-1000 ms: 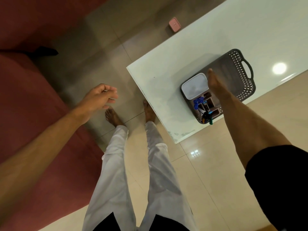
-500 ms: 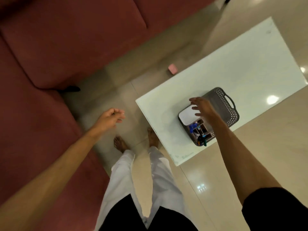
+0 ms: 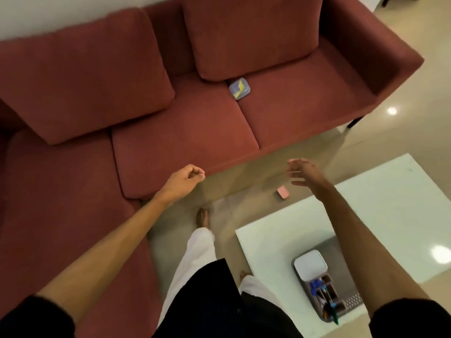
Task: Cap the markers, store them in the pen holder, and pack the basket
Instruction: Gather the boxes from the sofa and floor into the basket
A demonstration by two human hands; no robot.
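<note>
Maroon sofa (image 3: 185, 132) fills upper frame; white glossy bench (image 3: 380, 215) at lower right. Grey basket (image 3: 351, 304) near bench's front corner, partly hidden by right forearm; already holds white lidded box (image 3: 310, 264) and pen holder (image 3: 324, 292) with markers (image 3: 314, 286) standing in it. Small clear container (image 3: 239, 88) with something yellow inside, lying on sofa seat at foot of back cushion, well apart from both hands, up and ahead. Small pink item (image 3: 283, 192) on floor between sofa and bench, just beside and below right hand (image 3: 305, 172).

Right hand: fingers spread, empty, extended forward over floor gap. Left hand (image 3: 185, 179): fingers curled in; possibly empty, view too blurred to confirm.

Judged next: fetch a stray for basket. Pink item nearest right hand, down and slightly left of it. Sofa container roughly midway between both hands laterally, farther off; requires a forward lean across seat.
</note>
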